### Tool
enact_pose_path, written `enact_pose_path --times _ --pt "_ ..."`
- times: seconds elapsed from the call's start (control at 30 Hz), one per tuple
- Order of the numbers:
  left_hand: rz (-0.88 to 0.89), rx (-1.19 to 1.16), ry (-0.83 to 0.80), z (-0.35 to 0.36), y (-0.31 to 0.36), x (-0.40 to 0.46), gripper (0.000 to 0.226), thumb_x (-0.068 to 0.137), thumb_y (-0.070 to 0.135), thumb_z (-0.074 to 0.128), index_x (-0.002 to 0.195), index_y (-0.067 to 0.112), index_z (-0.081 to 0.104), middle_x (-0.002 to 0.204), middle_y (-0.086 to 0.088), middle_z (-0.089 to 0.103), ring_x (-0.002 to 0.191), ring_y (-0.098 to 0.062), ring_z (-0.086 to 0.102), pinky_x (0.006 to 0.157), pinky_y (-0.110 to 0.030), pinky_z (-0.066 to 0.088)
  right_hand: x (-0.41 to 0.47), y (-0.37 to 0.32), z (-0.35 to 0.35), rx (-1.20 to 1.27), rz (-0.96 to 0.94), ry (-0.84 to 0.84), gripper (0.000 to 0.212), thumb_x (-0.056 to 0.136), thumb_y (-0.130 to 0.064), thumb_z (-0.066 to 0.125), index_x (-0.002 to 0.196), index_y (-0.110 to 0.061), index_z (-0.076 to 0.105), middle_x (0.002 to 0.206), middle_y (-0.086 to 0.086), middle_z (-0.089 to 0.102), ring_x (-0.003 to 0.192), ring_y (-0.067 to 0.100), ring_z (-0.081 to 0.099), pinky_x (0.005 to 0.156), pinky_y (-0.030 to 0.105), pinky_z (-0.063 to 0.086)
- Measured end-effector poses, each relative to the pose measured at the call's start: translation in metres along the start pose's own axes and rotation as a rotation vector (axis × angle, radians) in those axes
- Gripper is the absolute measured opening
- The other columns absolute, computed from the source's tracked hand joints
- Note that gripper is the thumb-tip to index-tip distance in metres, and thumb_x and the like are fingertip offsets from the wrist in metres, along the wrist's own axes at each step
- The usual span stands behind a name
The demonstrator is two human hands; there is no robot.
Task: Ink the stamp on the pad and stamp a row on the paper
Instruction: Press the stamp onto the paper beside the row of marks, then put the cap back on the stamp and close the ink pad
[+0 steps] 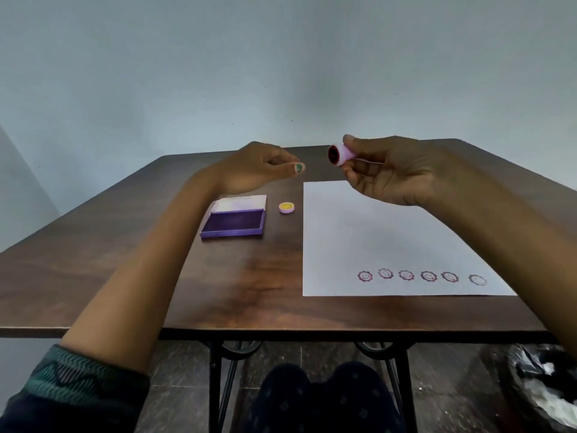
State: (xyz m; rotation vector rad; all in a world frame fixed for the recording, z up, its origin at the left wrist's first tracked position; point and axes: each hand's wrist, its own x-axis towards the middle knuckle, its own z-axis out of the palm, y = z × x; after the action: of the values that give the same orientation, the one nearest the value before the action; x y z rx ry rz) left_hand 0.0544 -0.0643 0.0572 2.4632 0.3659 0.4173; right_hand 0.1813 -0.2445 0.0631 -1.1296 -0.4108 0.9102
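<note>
My right hand (393, 170) holds a small pink stamp (341, 154) up in the air above the far edge of the white paper (368, 232), its dark inked face turned left. My left hand (259, 168) hovers just left of the stamp with fingers loosely curled and nothing in it, a gap between them. The open purple ink pad (232, 225) lies on the table below my left hand. A round pink cap with a yellow smiley (287, 207) rests between pad and paper. Several smiley stamp marks (418, 276) run in a row along the paper's near edge.
The dark wooden table (125, 260) stands against a pale wall. Its metal legs and my knees show below the near edge. A bin with a black bag (543, 385) sits on the floor at the lower right.
</note>
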Motion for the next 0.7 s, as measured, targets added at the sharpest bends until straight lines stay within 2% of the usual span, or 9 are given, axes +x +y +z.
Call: enact_pose_path --times 0.07,0.13,0.2,0.3,0.4,0.47,0.5,0.57,0.7 --pt "-0.029 0.023 0.007 -0.003 0.000 0.008 0.032 0.087 0.037 0.061 0.115 0.021 0.064 0.104 0.013 0.064 0.086 0.014 0.056 0.065 0.004 0.038 0.009 -0.003 0.007 -0.011 -0.004 -0.007 0.005 0.080 -0.012 0.069 0.079 -0.009 0.065 0.077 0.005 0.069 0.066 0.011 0.061 0.056 0.017 0.055" --pt "-0.047 0.044 0.008 0.003 -0.002 0.015 0.033 0.086 0.033 0.064 0.115 0.016 0.066 0.108 0.004 0.066 0.091 0.001 0.059 0.067 0.003 0.040 0.017 -0.004 0.010 -0.005 0.002 -0.002 0.005 0.080 -0.010 0.068 0.079 -0.008 0.064 0.079 0.006 0.067 0.067 0.012 0.061 0.065 0.019 0.054" --pt "-0.049 0.088 -0.005 0.016 -0.005 0.019 0.030 0.085 0.028 0.066 0.109 0.010 0.068 0.108 -0.003 0.069 0.095 -0.010 0.061 0.076 -0.009 0.044 0.025 -0.003 0.010 0.001 0.014 0.005 0.006 0.080 -0.010 0.068 0.079 -0.007 0.063 0.079 0.007 0.066 0.068 0.013 0.061 0.070 0.020 0.053" --pt "-0.063 0.162 -0.010 0.033 -0.015 0.022 0.027 0.084 0.027 0.068 0.104 0.009 0.070 0.108 -0.008 0.071 0.098 -0.020 0.065 0.084 -0.025 0.047 0.032 0.002 0.006 0.006 0.032 0.006 0.005 0.080 -0.010 0.068 0.079 -0.008 0.064 0.073 0.005 0.068 0.064 0.012 0.062 0.061 0.019 0.055" --pt "-0.111 0.316 -0.012 0.041 -0.029 0.024 0.037 0.082 0.038 0.068 0.111 0.015 0.067 0.116 -0.002 0.068 0.103 -0.022 0.062 0.094 -0.038 0.047 0.037 0.007 -0.001 0.021 0.037 0.016 0.007 0.080 -0.011 0.069 0.074 -0.009 0.066 0.057 0.003 0.071 0.054 0.010 0.064 0.058 0.018 0.055" --pt "-0.111 0.407 -0.022 0.042 -0.036 0.025 0.033 0.081 0.045 0.065 0.100 0.017 0.066 0.107 -0.003 0.069 0.099 -0.025 0.062 0.093 -0.043 0.048 0.038 0.008 -0.005 0.030 0.034 0.021 0.007 0.080 -0.011 0.069 0.073 -0.010 0.066 0.054 0.002 0.070 0.054 0.010 0.065 0.059 0.018 0.056" --pt "-0.100 0.431 -0.020 0.043 -0.037 0.025 0.029 0.081 0.046 0.065 0.094 0.020 0.066 0.100 -0.003 0.069 0.095 -0.026 0.062 0.090 -0.043 0.049 0.039 0.007 -0.006 0.032 0.030 0.020 0.007 0.080 -0.011 0.069 0.073 -0.010 0.066 0.054 0.002 0.070 0.056 0.010 0.064 0.058 0.018 0.055" --pt "-0.085 0.456 -0.001 0.043 -0.040 0.026 0.028 0.081 0.048 0.064 0.097 0.025 0.068 0.103 0.001 0.070 0.087 -0.019 0.060 0.084 -0.037 0.049 0.040 0.007 -0.009 0.038 0.027 0.015 0.007 0.080 -0.012 0.069 0.073 -0.010 0.067 0.056 0.002 0.071 0.055 0.010 0.064 0.057 0.017 0.055" --pt "-0.051 0.521 0.032 0.044 -0.041 0.029 0.021 0.084 0.044 0.062 0.100 0.032 0.069 0.102 0.011 0.067 0.085 -0.008 0.052 0.074 -0.028 0.039 0.041 0.008 -0.011 0.028 0.019 0.004 0.006 0.080 -0.012 0.069 0.075 -0.010 0.066 0.056 0.002 0.070 0.055 0.010 0.064 0.054 0.016 0.055"
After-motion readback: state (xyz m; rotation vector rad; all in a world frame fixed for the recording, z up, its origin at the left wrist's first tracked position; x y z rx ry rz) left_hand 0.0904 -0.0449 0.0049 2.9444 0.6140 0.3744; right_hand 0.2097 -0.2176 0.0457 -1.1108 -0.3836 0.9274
